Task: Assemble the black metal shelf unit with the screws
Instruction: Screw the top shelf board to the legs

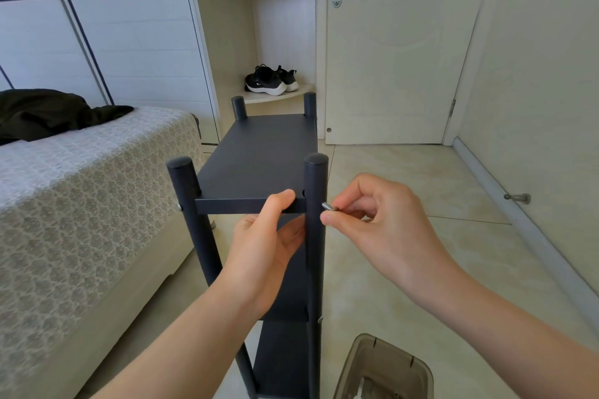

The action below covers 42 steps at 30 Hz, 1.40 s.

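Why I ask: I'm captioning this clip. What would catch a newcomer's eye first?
The black shelf stands mid-frame on the floor, beside the bed. The left hand grips the front edge of its top board, while the right hand pinches a screw against the near right post. Behind, black sneakers sit on a corner ledge left of the door.
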{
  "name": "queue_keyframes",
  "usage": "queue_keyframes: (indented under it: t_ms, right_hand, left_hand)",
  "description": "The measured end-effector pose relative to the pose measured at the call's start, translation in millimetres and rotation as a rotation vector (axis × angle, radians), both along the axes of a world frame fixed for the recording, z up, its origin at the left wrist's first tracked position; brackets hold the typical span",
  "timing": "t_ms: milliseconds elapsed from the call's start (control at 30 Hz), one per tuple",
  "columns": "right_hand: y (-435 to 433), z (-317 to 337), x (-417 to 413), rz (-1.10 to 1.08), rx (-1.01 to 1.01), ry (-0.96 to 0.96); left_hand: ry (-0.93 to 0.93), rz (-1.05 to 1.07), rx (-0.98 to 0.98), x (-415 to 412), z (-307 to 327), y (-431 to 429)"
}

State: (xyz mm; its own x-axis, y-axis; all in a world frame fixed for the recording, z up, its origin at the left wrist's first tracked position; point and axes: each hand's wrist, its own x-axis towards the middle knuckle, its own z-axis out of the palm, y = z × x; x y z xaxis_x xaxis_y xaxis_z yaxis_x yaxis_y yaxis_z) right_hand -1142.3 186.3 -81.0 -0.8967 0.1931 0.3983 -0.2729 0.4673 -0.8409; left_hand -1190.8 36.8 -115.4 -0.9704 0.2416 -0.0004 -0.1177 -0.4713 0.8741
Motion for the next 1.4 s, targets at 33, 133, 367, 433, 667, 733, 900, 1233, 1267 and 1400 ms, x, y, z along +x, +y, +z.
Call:
queue_keyframes:
  t_ms: [33,133,367,433,667,733,900,1233,1267,1400]
  right_hand:
    - [0,1,0,-0.006,0.005,0.004]
    - [-1,2,0,-0.031,0.018,0.016]
    - [-5,-2,2,-0.044,0.122,0.108]
    - [-6,-3,4,-0.053,0.191,0.166]
    - [-6,-6,4,-0.048,0.143,0.166]
    - [-6,-3,2,-0.033,0.054,0.106]
    - [-4,2,1,0.017,-0.069,-0.007]
    - [-6,4,2,-0.025,0.015,0.026]
    - [-5,4,2,-0.028,0.02,0.028]
    - [-7,0,1,-0.045,0.026,0.053]
  left_hand:
    - [0.0,-0.004,-0.001,0,0,0]
    - [0.011,-0.014,-0.004,1,0,1]
    - [-0.004,-0.015,-0.007,2,1,0]
    - [-0.01,-0.018,-0.002,2,1,0]
    - [-0.031,-0.026,-0.001,1,2,0]
    - [-0.028,-0.028,-0.005,1,3,-1]
    - [-0.027,-0.036,0.009,1,3,-2]
    - [-0.016,-0.017,-0.007,1,5,-2]
    - [-0.019,-0.012,-0.008,1,5,-1]
    - [-0.028,-0.004,-0.011,1,5,-1]
